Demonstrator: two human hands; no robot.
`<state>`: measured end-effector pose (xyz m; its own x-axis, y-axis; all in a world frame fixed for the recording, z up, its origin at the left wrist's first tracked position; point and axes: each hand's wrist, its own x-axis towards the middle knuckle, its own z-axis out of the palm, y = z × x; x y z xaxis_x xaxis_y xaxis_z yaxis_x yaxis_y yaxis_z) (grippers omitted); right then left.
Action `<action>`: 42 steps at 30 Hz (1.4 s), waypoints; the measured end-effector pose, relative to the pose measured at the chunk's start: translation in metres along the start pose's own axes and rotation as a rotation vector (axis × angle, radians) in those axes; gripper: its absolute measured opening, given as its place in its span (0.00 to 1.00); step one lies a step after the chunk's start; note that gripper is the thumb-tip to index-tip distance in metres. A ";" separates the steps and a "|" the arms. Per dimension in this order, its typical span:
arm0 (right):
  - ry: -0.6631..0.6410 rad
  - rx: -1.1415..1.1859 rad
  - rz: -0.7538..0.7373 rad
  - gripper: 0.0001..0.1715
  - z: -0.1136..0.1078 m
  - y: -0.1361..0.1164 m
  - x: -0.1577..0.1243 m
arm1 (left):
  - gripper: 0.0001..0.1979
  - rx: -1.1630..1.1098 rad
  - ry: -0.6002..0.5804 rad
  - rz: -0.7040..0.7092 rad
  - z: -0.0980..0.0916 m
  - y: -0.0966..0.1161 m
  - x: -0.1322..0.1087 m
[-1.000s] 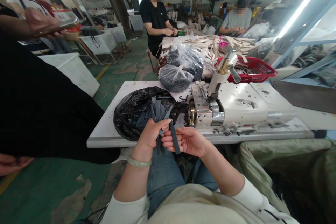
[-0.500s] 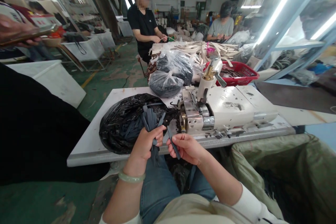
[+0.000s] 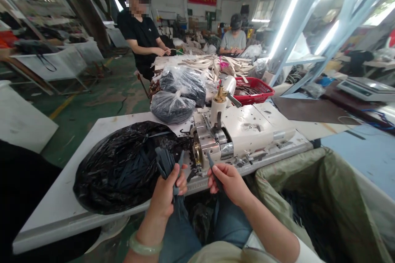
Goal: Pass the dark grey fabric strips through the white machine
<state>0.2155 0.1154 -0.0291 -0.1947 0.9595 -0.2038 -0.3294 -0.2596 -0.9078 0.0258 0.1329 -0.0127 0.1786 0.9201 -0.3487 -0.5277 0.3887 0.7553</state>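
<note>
My left hand (image 3: 170, 185) is closed round a bundle of dark blue-grey strips (image 3: 165, 161), whose ends stick out above the fist and hang below it. Between the thumb and fingers of my right hand (image 3: 226, 180) is a single blue-grey strip (image 3: 210, 161), its tip pointing up at the machine. The two hands are apart, at the table's front edge. Just beyond them stands a cream sewing-type machine (image 3: 247, 125) with a metal head. Left of it lies an open black plastic bag (image 3: 92, 172) holding more such strips.
The white table (image 3: 46, 213) carries clear bags (image 3: 173, 107) of dark pieces behind the machine. A red basket (image 3: 254, 96) stands at the back right. At my right is a green sack (image 3: 265, 176) with dark strips inside. Two people (image 3: 138, 33) work beyond the table.
My view has swung to the right. My right hand has moved away from the left, with its strip now upright. The hand holding a phone at the left has left the view.
</note>
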 end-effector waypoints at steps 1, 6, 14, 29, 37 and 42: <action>0.054 -0.026 -0.013 0.24 -0.004 -0.001 0.002 | 0.19 -0.002 0.000 -0.017 0.002 -0.004 0.000; 0.252 -0.118 -0.087 0.23 -0.021 -0.011 0.024 | 0.17 0.004 -0.019 -0.105 0.013 -0.026 0.000; 0.223 -0.023 -0.075 0.23 -0.025 -0.017 0.039 | 0.16 0.075 -0.014 -0.115 0.017 -0.029 0.001; 0.350 0.066 -0.063 0.23 -0.018 -0.014 0.055 | 0.16 0.093 -0.006 -0.093 0.009 -0.030 0.002; 0.554 0.055 -0.237 0.23 -0.029 -0.016 0.042 | 0.17 0.101 0.020 -0.103 0.014 -0.030 0.000; 1.085 -0.588 -0.303 0.25 -0.108 -0.017 -0.039 | 0.16 0.107 -0.013 -0.077 0.014 -0.032 0.001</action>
<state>0.3281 0.0942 -0.0456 0.7616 0.6406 0.0978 0.2844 -0.1948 -0.9387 0.0544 0.1218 -0.0293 0.2258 0.8877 -0.4012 -0.4205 0.4603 0.7819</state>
